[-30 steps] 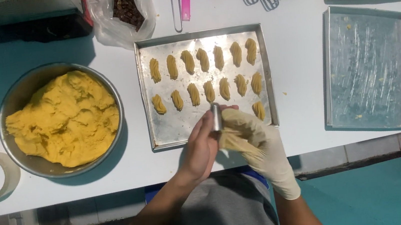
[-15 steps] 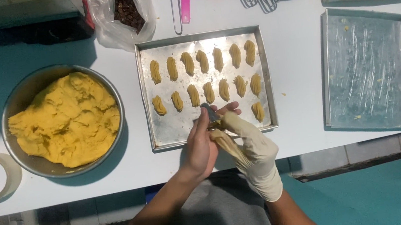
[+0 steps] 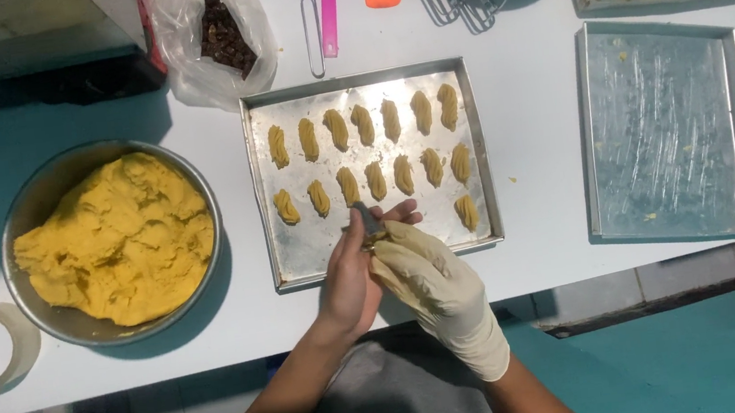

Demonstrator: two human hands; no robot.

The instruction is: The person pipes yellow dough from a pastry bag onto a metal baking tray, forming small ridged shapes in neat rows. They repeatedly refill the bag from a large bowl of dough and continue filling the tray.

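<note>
metal piping nozzle (image 3: pixel 367 220) pinched in my bare left hand (image 3: pixel 359 277), fingers curled round it, tip over the near row of the baking tray (image 3: pixel 299 256). my gloved right hand (image 3: pixel 437 291) is closed around the dough-filled piping bag (image 3: pixel 391 254). piped dough pieces (image 3: pixel 375 178) sit in rows on the tray. bowl of yellow dough (image 3: pixel 113 240) to the left, greased empty tray (image 3: pixel 663 131) to the right.

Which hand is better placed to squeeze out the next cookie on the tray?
The right hand, probably. Gloved, it wraps the piping bag, while the bare left hand only steadies the metal nozzle over the baking tray, beside the dough pieces.
</note>
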